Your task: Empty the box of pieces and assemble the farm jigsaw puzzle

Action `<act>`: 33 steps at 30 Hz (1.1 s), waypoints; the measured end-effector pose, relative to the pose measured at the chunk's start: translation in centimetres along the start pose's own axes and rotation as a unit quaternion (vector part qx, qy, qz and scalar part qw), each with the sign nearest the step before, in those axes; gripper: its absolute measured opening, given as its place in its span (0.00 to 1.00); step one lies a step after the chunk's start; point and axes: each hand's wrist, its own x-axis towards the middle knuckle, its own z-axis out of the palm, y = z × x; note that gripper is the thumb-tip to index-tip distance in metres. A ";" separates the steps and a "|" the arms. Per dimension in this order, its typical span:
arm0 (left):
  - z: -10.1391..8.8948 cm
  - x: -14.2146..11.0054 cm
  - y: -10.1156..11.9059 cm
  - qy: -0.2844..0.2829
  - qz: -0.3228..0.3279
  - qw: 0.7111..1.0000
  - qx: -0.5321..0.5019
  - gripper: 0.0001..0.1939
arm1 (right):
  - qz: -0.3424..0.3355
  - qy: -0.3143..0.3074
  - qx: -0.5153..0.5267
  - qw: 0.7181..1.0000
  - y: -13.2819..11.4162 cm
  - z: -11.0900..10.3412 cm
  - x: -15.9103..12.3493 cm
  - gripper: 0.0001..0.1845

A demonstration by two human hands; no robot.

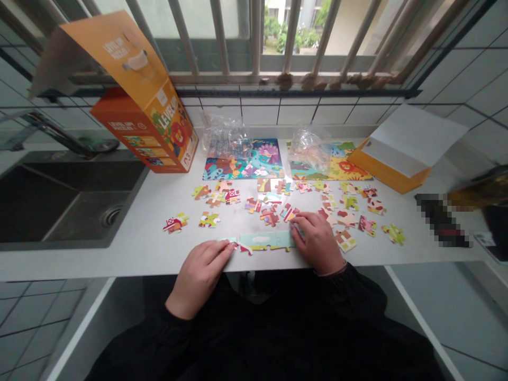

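Observation:
My left hand (199, 278) rests at the near table edge, its fingertips on the left end of a strip of joined pale-green jigsaw pieces (266, 241). My right hand (316, 242) grips the strip's right end. Loose cardboard jigsaw pieces (271, 216) in many colours lie scattered just beyond both hands, and one assembled cluster (209, 219) sits left of them. Two printed picture sheets, one with a blue jungle scene (243, 160) and one with a yellow lion scene (329, 161), lie farther back. Clear plastic bags (309, 151) rest on them.
An orange puzzle box (143, 132) stands at the back left, its lid (119, 58) propped upright. Another open orange box (391, 161) sits back right. A steel sink (67, 201) lies left of the white counter (130, 254). Tiled wall and window bars are behind; a blurred object (441, 219) lies right.

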 end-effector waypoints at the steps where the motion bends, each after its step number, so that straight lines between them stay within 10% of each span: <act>1: 0.4 0.3 0.0 -0.005 0.000 1.000 0.001 0.23 | 0.000 0.000 0.001 1.000 0.0 0.0 0.0 0.11; 33: 0.1 2.1 -0.1 -0.125 -0.006 0.992 -0.032 0.20 | -0.003 0.009 0.014 1.000 0.0 -0.3 -0.1 0.11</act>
